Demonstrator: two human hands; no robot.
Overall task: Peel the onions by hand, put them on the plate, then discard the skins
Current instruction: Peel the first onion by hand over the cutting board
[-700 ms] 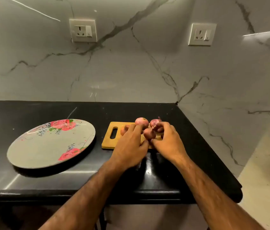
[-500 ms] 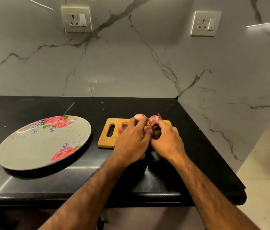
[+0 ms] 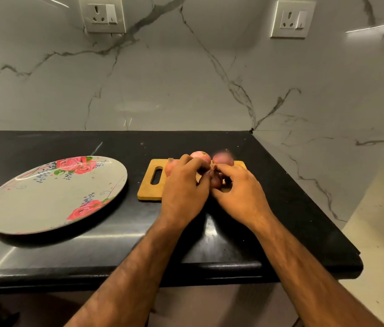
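Observation:
Several small red onions lie on a wooden cutting board [image 3: 149,190] on the black counter. One onion [image 3: 216,181] is held between both hands above the board. My left hand [image 3: 185,187] grips it from the left, and my right hand [image 3: 237,190] pinches its dry tip from the right. Behind the hands sit a pale pink onion [image 3: 200,156] and a darker one [image 3: 223,158]; another onion [image 3: 170,166] peeks out left of my left hand. A grey plate [image 3: 44,201] with red roses lies empty to the left.
The black counter [image 3: 115,244] ends at a front edge near me and at a right edge beside the marble side wall. Two wall sockets [image 3: 102,14] sit on the marble backsplash above.
Both hands have closed tighter around the one onion, and my right fingers now pinch its tip. The view has shifted slightly; the other onions stay put.

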